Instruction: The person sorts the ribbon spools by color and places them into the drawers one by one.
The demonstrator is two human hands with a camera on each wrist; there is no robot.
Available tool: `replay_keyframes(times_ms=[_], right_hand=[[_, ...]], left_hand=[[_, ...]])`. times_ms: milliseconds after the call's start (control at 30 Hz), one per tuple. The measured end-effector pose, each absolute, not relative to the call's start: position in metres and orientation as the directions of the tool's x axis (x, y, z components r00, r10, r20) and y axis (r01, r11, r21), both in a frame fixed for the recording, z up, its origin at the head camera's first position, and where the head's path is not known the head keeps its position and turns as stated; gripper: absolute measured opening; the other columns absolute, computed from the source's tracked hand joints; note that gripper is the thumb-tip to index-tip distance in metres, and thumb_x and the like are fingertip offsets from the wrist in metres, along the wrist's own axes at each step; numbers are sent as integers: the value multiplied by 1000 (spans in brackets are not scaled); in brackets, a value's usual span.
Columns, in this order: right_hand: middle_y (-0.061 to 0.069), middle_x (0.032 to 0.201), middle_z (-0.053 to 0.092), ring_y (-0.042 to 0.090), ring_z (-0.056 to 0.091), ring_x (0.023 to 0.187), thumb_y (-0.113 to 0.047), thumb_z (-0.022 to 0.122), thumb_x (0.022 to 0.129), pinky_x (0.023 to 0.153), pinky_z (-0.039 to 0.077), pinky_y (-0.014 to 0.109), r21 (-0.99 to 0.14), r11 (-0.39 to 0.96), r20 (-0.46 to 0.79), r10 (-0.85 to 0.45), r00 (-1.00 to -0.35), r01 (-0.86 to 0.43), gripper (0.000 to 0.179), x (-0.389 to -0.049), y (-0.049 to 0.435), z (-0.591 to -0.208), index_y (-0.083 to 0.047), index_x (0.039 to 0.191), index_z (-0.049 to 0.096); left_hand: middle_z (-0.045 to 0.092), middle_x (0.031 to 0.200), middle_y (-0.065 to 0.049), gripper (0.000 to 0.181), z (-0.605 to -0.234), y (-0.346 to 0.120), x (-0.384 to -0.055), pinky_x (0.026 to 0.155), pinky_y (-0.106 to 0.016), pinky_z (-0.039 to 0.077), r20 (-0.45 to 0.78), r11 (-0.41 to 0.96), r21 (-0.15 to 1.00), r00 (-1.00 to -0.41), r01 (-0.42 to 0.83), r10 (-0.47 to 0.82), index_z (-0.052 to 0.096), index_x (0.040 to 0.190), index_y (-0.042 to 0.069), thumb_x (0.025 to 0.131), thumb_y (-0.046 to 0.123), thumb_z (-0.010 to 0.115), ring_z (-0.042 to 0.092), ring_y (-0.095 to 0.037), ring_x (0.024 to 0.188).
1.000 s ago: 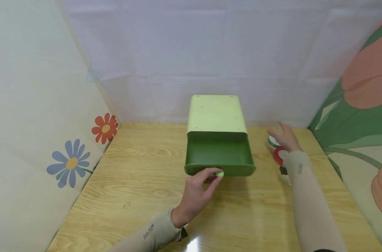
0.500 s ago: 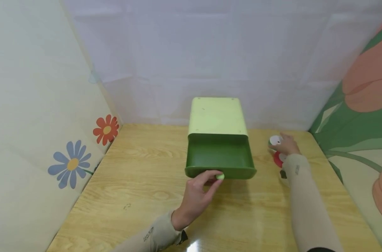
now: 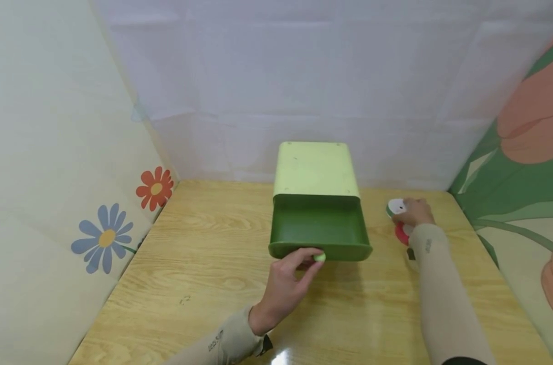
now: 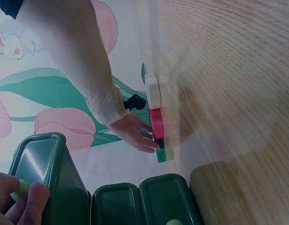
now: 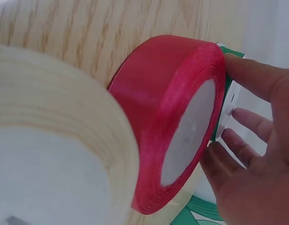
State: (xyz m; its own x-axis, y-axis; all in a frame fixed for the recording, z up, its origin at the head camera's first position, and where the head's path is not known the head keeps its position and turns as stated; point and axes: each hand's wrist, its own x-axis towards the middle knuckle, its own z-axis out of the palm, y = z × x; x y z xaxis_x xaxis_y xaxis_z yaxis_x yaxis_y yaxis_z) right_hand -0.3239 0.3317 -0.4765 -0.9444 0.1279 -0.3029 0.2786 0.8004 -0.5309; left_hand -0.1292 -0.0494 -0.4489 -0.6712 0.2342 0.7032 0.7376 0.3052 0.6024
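My left hand (image 3: 283, 284) pinches the round light-green knob (image 3: 319, 257) of a dark green drawer (image 3: 319, 223). The drawer stands pulled out of a light-green cabinet (image 3: 316, 167), and its inside shows bare. At the right, my right hand (image 3: 415, 212) holds a roll of green ribbon (image 3: 396, 206) with a white face; in the right wrist view, thumb and fingertips meet its edge and face. Nearer to me sits a roll of red ribbon (image 5: 177, 117), partly under the hand in the head view. A cream ribbon roll (image 5: 64, 126) fills the right wrist view's left side.
Below the pulled-out drawer, the left wrist view shows closed drawers (image 4: 165, 199) of the same cabinet. Everything stands on a wood-grain table (image 3: 203, 263). A white sheet (image 3: 258, 91) hangs behind, with flower-printed panels (image 3: 532, 203) at both sides.
My right hand has come down from above the green ribbon roll and taken hold of it; the roll has shifted slightly left. The left hand stays on the knob, and the drawer remains out.
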Motion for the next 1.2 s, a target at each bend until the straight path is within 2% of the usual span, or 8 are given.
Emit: replay_keyframes(times_ms=[233,500,767,867,1033,1100,1200], right_hand=[[41,157,26,59,33,141,-21,70,94,118,31,70,-518,825,-313,62,-948,225,86,-328,334,-476,11,157,22],[42,156,23,58,30,141,-22,72,92,118,30,71,-515,834,-268,62,-961,197,86,-329,334,-475,8,158,26],[39,160,21,57,26,146,-30,67,98,120,25,70,-552,811,-241,65,-968,191,84,-333,334,-471,7,159,23],[36,161,26,56,30,146,-31,69,98,119,28,70,-599,786,-191,46,-980,154,84,-335,334,-469,5,159,25],[35,153,41,50,47,131,-27,72,98,111,39,68,-641,768,-55,-41,-998,4,78,-333,327,-457,5,157,32],[34,153,43,49,48,130,-28,71,99,110,41,67,-641,767,-23,-68,-997,-37,78,-331,323,-449,4,158,33],[33,157,39,52,43,139,-32,71,99,113,39,70,-671,740,-16,-73,-997,-43,80,-326,317,-435,-1,160,30]], left_hand=[[78,104,-6,21,-449,-50,-129,79,-14,60,702,305,603,-672,737,237,71,115,7,95,4,74,75,-10,86],[77,103,-6,19,-449,-50,-129,79,-14,60,704,312,595,-668,740,241,71,115,8,96,5,73,75,-10,86],[77,104,-5,18,-449,-52,-130,79,-14,60,697,317,598,-673,736,248,71,115,8,97,7,72,75,-10,87],[77,104,-5,18,-449,-52,-130,79,-14,60,698,317,596,-671,738,249,71,115,9,97,7,72,75,-9,86],[77,104,-5,19,-449,-52,-130,79,-14,60,692,316,602,-677,733,251,71,116,9,97,7,72,75,-9,87],[78,104,-5,19,-449,-52,-130,79,-14,60,691,321,602,-679,731,250,71,116,9,97,7,72,75,-9,87],[77,104,-5,19,-449,-53,-129,79,-14,60,694,332,594,-676,733,249,71,115,9,97,7,73,75,-9,86]])
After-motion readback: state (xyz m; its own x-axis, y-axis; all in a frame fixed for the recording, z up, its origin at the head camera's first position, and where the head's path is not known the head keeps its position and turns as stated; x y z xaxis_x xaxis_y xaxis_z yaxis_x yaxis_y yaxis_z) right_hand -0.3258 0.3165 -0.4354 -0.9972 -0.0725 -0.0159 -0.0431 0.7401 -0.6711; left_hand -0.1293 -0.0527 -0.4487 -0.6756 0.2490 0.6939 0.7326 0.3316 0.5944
